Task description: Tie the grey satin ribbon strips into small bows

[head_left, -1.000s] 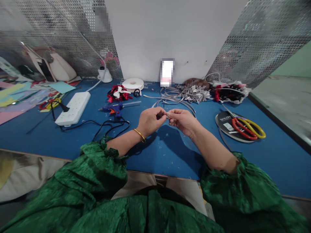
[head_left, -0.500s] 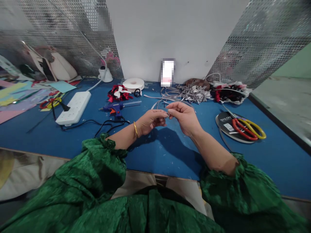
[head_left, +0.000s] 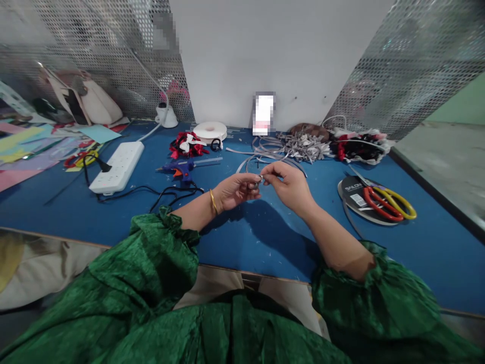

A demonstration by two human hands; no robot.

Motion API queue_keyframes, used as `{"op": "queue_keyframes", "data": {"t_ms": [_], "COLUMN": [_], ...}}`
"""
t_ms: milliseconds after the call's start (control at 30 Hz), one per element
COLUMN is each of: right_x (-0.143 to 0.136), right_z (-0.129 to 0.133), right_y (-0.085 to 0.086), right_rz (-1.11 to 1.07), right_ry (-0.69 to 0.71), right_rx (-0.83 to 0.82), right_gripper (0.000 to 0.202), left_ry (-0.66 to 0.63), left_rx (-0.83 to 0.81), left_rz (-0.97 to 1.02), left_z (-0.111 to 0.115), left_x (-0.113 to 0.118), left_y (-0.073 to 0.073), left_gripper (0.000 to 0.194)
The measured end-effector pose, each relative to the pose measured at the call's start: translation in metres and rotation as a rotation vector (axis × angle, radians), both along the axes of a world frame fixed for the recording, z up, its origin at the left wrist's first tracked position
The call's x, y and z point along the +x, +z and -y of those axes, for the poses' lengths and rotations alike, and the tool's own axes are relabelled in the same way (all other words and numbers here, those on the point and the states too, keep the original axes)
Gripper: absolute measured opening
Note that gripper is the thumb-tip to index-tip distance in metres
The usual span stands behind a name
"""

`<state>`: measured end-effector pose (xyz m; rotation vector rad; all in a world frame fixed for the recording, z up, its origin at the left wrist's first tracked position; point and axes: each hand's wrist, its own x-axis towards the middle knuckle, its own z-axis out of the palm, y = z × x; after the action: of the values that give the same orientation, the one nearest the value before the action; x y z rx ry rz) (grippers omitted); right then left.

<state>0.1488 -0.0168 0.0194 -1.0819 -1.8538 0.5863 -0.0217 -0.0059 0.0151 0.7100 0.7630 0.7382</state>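
Note:
Over the middle of the blue table, my left hand (head_left: pixel 237 191) pinches a small grey ribbon piece (head_left: pixel 260 178) between thumb and fingers. My right hand (head_left: pixel 288 184) meets it from the right, thumb and forefinger closed on the same small piece. Its exact shape is mostly hidden by the fingertips. Just behind the hands lie loose loops of grey ribbon (head_left: pixel 267 146). A pile of grey ribbon bows (head_left: pixel 308 147) sits behind and to the right.
At left are a blue glue gun (head_left: pixel 182 170), a white power strip (head_left: pixel 118 168) with black cords, and red bows (head_left: pixel 185 145). Behind stand a white spool (head_left: pixel 210 131) and a phone (head_left: pixel 264 112). Red-and-yellow scissors (head_left: pixel 390 202) lie on a black spool (head_left: pixel 354 194) at right.
My right hand's fingers have bent and turned slightly against the small piece. My left hand has barely moved. The whole view has shifted a little.

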Motion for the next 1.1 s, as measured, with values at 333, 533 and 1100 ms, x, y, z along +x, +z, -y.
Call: {"op": "queue_keyframes", "data": {"t_ms": [333, 533, 1100], "right_x": [-0.011, -0.012, -0.023], "right_z": [0.006, 0.007, 0.015], "right_y": [0.001, 0.003, -0.020], "right_rz": [-0.300, -0.593, 0.004], "right_ry": [-0.018, 0.062, -0.212], "right_rx": [-0.379, -0.671, -0.033], "right_gripper": [0.008, 0.014, 0.010], "left_ry": [0.159, 0.175, 0.208], "left_rx": [0.497, 0.632, 0.468], "left_rz": [-0.332, -0.467, -0.457], "left_z": [-0.001, 0.001, 0.003], "left_x": [0.004, 0.005, 0.007], "left_y": [-0.004, -0.004, -0.007], "left_gripper": [0.016, 0.013, 0.016]}}
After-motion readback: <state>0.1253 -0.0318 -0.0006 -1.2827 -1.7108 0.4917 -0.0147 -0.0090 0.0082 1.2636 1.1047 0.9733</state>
